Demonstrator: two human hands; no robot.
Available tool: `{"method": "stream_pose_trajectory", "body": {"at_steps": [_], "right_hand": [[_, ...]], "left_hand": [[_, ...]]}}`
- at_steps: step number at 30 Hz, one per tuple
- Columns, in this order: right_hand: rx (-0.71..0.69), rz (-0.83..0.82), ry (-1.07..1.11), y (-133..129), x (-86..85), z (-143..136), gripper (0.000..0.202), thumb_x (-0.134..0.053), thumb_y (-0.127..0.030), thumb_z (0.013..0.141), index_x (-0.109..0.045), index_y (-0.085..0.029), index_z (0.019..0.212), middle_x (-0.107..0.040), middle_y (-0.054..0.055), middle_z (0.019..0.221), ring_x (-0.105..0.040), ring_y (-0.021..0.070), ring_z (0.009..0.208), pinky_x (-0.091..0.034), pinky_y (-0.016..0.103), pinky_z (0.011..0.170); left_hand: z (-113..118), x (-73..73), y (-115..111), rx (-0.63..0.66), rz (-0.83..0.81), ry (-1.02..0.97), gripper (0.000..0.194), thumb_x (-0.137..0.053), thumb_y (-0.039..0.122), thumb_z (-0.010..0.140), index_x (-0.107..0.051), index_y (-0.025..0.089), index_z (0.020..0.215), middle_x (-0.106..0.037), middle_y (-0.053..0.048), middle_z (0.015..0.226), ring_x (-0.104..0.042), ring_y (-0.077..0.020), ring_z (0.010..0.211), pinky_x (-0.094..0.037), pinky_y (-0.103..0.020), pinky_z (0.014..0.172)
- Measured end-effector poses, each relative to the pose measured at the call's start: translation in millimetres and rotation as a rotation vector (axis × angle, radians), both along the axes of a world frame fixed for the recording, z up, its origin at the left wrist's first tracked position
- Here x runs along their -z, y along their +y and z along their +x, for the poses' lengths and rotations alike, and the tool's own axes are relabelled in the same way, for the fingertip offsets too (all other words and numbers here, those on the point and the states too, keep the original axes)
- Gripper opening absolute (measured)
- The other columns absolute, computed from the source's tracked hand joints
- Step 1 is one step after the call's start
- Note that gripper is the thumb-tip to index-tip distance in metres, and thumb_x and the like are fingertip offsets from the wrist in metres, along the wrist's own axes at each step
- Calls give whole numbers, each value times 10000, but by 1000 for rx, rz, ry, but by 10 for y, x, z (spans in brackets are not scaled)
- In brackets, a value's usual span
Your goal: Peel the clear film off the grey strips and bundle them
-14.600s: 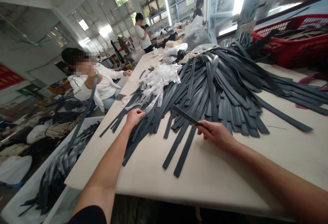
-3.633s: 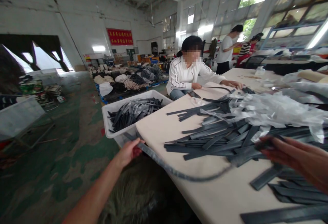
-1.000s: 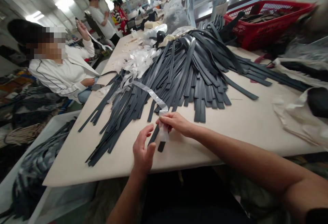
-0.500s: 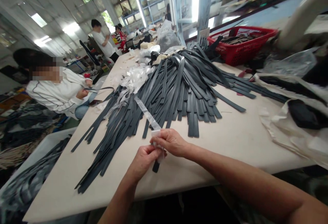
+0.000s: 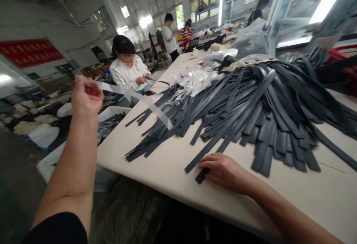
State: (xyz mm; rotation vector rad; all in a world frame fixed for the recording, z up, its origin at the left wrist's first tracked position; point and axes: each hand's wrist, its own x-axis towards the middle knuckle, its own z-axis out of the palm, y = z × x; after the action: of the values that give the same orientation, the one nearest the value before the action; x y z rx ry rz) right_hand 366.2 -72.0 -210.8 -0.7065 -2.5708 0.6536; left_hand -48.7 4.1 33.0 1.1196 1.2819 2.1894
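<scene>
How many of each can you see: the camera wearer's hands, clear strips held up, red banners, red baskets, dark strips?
Wearer's hands: 2 (left hand, right hand)
Clear strip: 1
Red banner: 1
Red basket, partly in view: 1
Total: 5
Dark strips left out: too overlapped to count

The pale tabletop [image 5: 173,166] carries a broad, overlapping pile of dark flat strips [image 5: 267,121], fanned toward the near edge across its middle and right, with narrower strips [image 5: 153,143] splayed out on the left. A loose heap of translucent white strips [image 5: 200,80] lies left of the main pile, partly over the dark ones, and clear plastic bags [image 5: 249,37] sit toward the far end. Near the front, the right hand [image 5: 223,171] rests over a dark strip [image 5: 202,177], its end showing.
</scene>
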Motion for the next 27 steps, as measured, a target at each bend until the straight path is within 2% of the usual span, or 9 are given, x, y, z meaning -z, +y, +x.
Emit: {"method": "stream_pose_trajectory", "body": {"at_steps": [2,4,6,9,11,14,16,21,27], "right_hand": [[-32,24,-39,-3,-6,-5,247,-600,-181,896,-684,-249,1117,-691,52,1141,-633,203,1028,-457,346,951],[-21,75,-91,-12,23,-26,237,-571,-176,914,-682,-248,1110,-686,57,1160,-633,212,1040,-460,357,948],[18,150,-141,-33,70,-70,246,-534,-152,920,-679,-239,1099,-693,65,1128,-641,219,1017,-476,361,914],[73,276,-175,-74,122,-170,256,-507,-120,897,-681,-228,1050,-700,73,1033,-647,224,942,-489,363,861],[98,346,-178,-89,134,-236,246,-497,-110,884,-680,-224,1002,-694,74,974,-643,222,895,-488,361,844],[130,403,-213,-70,133,-302,226,-483,-94,877,-667,-214,933,-673,68,899,-633,217,839,-485,355,814],[148,404,-240,-51,120,-333,209,-471,-105,897,-653,-207,886,-660,62,853,-630,217,801,-485,346,773],[223,229,-80,-153,-33,-556,193,-461,-255,981,-645,-203,953,-702,43,832,-669,185,735,-472,280,674],[351,61,133,-374,-282,-1049,362,-502,-260,953,-552,-252,1312,-758,8,843,-694,169,669,-461,251,636]], "left_hand": [[-195,-90,-201,-75,103,-102,439,-223,338,1056,-475,106,781,-583,146,642,-545,73,573,-362,-74,669],[-247,64,-412,-87,120,-234,346,-336,368,1044,-531,147,862,-640,153,705,-589,56,636,-400,-63,678],[-175,417,-598,-36,40,-391,289,-398,345,1033,-573,178,876,-673,126,706,-615,23,635,-454,-73,652],[80,1106,-813,69,-102,-543,281,-407,221,1023,-609,146,843,-695,29,696,-647,-45,597,-507,-136,569],[291,1516,-924,166,-183,-772,227,-475,199,995,-640,141,850,-707,6,716,-661,-59,595,-520,-146,550],[600,1900,-1050,226,-204,-1012,205,-550,206,960,-657,142,797,-708,-1,709,-668,-71,591,-527,-149,534],[777,2007,-1101,245,-216,-1096,248,-553,223,958,-648,144,743,-702,-1,688,-666,-77,575,-525,-152,519],[1088,2081,-1143,295,-260,-1138,235,-542,231,961,-663,147,777,-734,-28,765,-706,-121,647,-569,-203,564],[1325,2148,-1193,325,-327,-1104,174,-562,228,950,-670,148,840,-741,-36,793,-708,-122,655,-574,-213,594]]}}
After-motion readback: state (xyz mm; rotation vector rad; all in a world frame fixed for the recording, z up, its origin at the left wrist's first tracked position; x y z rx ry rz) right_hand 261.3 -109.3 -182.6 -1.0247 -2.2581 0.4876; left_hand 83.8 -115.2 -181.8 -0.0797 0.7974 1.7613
